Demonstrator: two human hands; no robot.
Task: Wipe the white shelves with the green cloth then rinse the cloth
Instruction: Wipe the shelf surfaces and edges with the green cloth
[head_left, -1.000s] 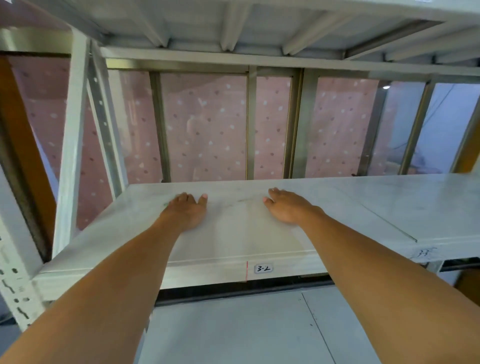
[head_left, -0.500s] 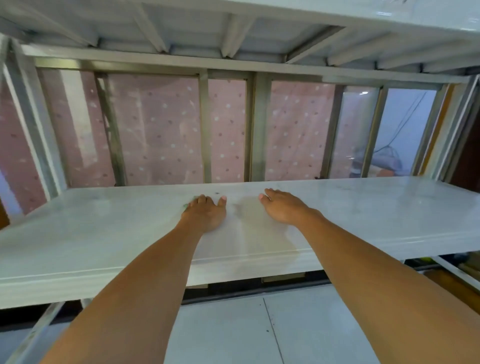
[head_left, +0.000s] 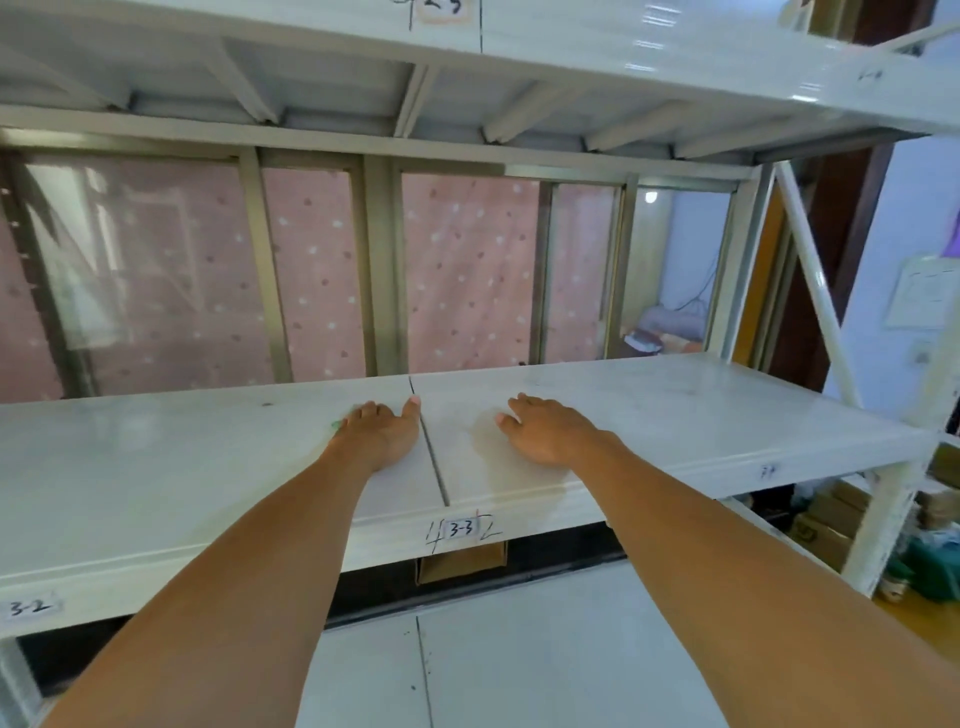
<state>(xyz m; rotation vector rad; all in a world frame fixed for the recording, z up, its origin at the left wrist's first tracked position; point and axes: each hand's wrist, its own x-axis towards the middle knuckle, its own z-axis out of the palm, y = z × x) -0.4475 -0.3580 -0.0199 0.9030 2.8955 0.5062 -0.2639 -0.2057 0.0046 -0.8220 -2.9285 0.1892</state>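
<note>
White shelf (head_left: 675, 410) met you first at its rounded, glossy front lip, where a handwritten "3-3" label (head_left: 462, 529) sat just below a dark seam (head_left: 431, 457) dividing two smooth panels. Your left hand (head_left: 382, 434) lay flat, palm down, just left of that seam, fingers straight, pressing the green cloth (head_left: 336, 425). Only a sliver of the cloth showed, by your little finger. Your right hand (head_left: 545, 431) rested flat on the right panel, fingers relaxed, gripping nothing. Bare panel stretched wide to both sides. On the right, it ended at a chipped white upright post (head_left: 893, 499) and a slanted brace (head_left: 815, 280). Overhead, the ribbed underside of the upper shelf (head_left: 623, 31) capped the space. Beyond the back edge stood metal window frames (head_left: 382, 270) over a pink dotted curtain (head_left: 467, 270).
</note>
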